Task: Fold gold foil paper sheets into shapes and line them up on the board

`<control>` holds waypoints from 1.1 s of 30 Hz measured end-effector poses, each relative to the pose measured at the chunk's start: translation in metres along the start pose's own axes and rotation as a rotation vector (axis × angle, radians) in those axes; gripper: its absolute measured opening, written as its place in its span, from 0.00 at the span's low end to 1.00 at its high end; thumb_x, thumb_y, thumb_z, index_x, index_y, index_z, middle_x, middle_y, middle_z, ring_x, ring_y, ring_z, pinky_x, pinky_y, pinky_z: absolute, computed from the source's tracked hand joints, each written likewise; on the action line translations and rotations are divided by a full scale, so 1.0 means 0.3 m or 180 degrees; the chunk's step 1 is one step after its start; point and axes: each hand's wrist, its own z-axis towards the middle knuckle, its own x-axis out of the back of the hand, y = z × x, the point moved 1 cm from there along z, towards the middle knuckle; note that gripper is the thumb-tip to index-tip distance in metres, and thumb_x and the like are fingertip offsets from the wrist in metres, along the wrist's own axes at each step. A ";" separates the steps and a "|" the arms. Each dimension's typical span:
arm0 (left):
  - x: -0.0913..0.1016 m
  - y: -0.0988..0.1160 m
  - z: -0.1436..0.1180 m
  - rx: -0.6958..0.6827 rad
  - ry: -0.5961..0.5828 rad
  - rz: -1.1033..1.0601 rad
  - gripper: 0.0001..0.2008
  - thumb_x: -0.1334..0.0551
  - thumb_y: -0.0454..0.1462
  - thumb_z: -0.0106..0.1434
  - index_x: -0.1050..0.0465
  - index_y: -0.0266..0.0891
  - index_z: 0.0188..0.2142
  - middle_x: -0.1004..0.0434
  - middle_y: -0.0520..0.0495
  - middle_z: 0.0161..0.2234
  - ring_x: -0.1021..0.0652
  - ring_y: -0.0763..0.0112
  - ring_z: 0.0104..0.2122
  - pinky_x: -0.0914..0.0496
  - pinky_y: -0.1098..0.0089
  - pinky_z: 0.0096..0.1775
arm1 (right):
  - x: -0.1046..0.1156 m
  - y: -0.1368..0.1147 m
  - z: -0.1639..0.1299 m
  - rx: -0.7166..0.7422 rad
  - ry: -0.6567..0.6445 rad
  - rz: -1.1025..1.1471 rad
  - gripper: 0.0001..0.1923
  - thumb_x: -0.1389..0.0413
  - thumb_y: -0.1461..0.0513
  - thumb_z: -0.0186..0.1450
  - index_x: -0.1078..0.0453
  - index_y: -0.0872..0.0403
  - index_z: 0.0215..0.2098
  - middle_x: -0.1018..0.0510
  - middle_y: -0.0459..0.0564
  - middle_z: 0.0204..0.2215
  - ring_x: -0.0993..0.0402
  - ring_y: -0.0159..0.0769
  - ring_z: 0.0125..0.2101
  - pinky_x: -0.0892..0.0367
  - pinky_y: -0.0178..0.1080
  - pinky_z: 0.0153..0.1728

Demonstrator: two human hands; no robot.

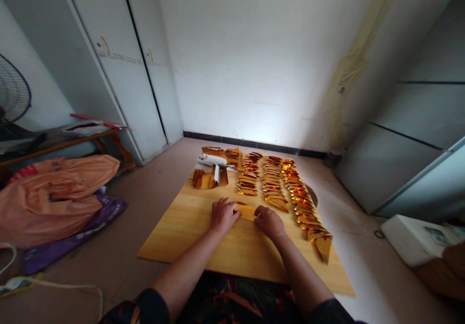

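A piece of shiny gold foil paper (247, 212) stretches between my two hands, just above the wooden board. My left hand (224, 214) pinches its left end with curled fingers. At the other end, my right hand (269, 221) closes on the paper's right edge. Beyond the hands, folded gold pieces stand in three rows: a left row (249, 174), a middle row (273, 181) and a longer right row (301, 200). Flat stacks of gold paper (204, 179) lie at the board's far left, around a white wrapped bundle (211, 160).
The wooden board (181, 239) is low, close to my lap. On the left are an orange bag (54, 198), a purple bag (78, 234), a white cable (72, 284) and a fan (12, 89). A white box (412, 239) stands at right. Cabinets flank the white wall.
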 end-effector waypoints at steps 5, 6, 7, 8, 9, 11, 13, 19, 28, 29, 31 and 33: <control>0.000 0.000 -0.024 0.0077 -0.0023 -0.0011 0.06 0.37 0.40 0.57 0.28 0.42 0.27 0.28 0.50 0.33 0.30 0.66 0.40 0.42 0.66 0.39 | 0.004 0.011 0.015 -0.0049 -0.0059 0.0241 0.13 0.46 0.68 0.54 0.27 0.51 0.37 0.23 0.46 0.30 0.28 0.32 0.32 0.45 0.30 0.28; 0.000 0.000 -0.029 0.0062 -0.0005 -0.0004 0.06 0.37 0.40 0.57 0.28 0.42 0.27 0.28 0.50 0.33 0.30 0.65 0.40 0.42 0.66 0.40 | 0.003 0.015 0.019 -0.0049 -0.0056 0.0285 0.14 0.47 0.69 0.54 0.27 0.51 0.36 0.22 0.46 0.30 0.28 0.32 0.32 0.45 0.30 0.28; -0.001 0.000 -0.034 0.0041 0.0020 0.0001 0.06 0.37 0.40 0.58 0.28 0.42 0.27 0.28 0.49 0.33 0.30 0.65 0.40 0.42 0.66 0.40 | 0.001 0.020 0.022 -0.0039 -0.0048 0.0330 0.14 0.47 0.70 0.54 0.27 0.51 0.36 0.22 0.46 0.30 0.28 0.32 0.32 0.44 0.30 0.29; -0.002 0.000 -0.037 0.0022 0.0045 0.0005 0.05 0.37 0.40 0.58 0.28 0.42 0.28 0.28 0.49 0.33 0.31 0.65 0.40 0.43 0.65 0.40 | -0.001 0.026 0.026 -0.0025 -0.0026 0.0376 0.14 0.48 0.71 0.55 0.26 0.52 0.36 0.22 0.47 0.31 0.28 0.32 0.32 0.44 0.30 0.29; -0.003 0.000 -0.040 0.0007 0.0062 0.0005 0.05 0.38 0.40 0.58 0.28 0.42 0.28 0.29 0.49 0.34 0.31 0.65 0.40 0.43 0.65 0.40 | -0.003 0.032 0.030 -0.0009 0.0019 0.0421 0.13 0.49 0.71 0.55 0.26 0.53 0.35 0.22 0.47 0.31 0.28 0.32 0.32 0.43 0.30 0.30; -0.007 0.000 -0.042 -0.0008 0.0066 0.0009 0.05 0.38 0.39 0.58 0.28 0.41 0.28 0.29 0.48 0.33 0.31 0.64 0.40 0.43 0.65 0.40 | -0.009 0.045 0.037 0.0017 0.0144 0.0508 0.11 0.49 0.70 0.58 0.26 0.54 0.33 0.22 0.48 0.31 0.28 0.32 0.32 0.42 0.30 0.31; -0.010 0.001 -0.043 -0.0013 0.0071 0.0042 0.05 0.38 0.38 0.57 0.29 0.41 0.27 0.28 0.48 0.33 0.31 0.65 0.40 0.43 0.65 0.40 | -0.018 0.056 0.043 0.0074 0.0275 0.0599 0.10 0.50 0.67 0.59 0.27 0.55 0.33 0.22 0.48 0.29 0.28 0.32 0.31 0.41 0.31 0.32; -0.014 0.005 -0.042 -0.0091 0.0079 0.0041 0.01 0.39 0.36 0.58 0.30 0.42 0.30 0.27 0.48 0.34 0.31 0.64 0.40 0.43 0.64 0.41 | -0.051 0.075 0.033 0.0236 0.1064 0.1108 0.15 0.51 0.68 0.55 0.31 0.54 0.39 0.26 0.47 0.33 0.30 0.33 0.32 0.37 0.32 0.33; 0.014 0.025 -0.058 -0.0264 -0.0042 0.0057 0.06 0.41 0.37 0.60 0.27 0.43 0.37 0.29 0.44 0.39 0.32 0.61 0.44 0.42 0.61 0.44 | -0.058 0.025 -0.010 0.0894 0.0841 0.0607 0.13 0.49 0.68 0.55 0.30 0.52 0.36 0.29 0.49 0.38 0.32 0.34 0.38 0.38 0.31 0.38; 0.015 0.024 -0.060 -0.0295 -0.0039 0.0029 0.06 0.41 0.38 0.59 0.27 0.43 0.37 0.29 0.45 0.39 0.32 0.60 0.44 0.42 0.61 0.44 | -0.058 0.022 -0.010 0.0898 0.0836 0.0530 0.11 0.49 0.68 0.55 0.29 0.52 0.34 0.29 0.49 0.37 0.32 0.34 0.38 0.38 0.31 0.38; 0.012 0.018 -0.062 -0.0393 -0.0015 -0.0049 0.05 0.40 0.37 0.58 0.27 0.43 0.35 0.29 0.45 0.38 0.32 0.61 0.44 0.41 0.61 0.44 | -0.060 0.018 -0.007 0.0925 0.0848 0.0470 0.09 0.49 0.69 0.55 0.30 0.52 0.30 0.29 0.48 0.35 0.32 0.33 0.38 0.39 0.30 0.37; 0.002 0.008 -0.055 -0.0497 0.0051 -0.0132 0.05 0.41 0.33 0.57 0.28 0.43 0.33 0.28 0.47 0.38 0.31 0.63 0.43 0.41 0.62 0.45 | -0.065 0.016 0.002 0.0962 0.0884 0.0426 0.09 0.50 0.70 0.56 0.31 0.52 0.28 0.29 0.48 0.34 0.32 0.32 0.36 0.40 0.29 0.36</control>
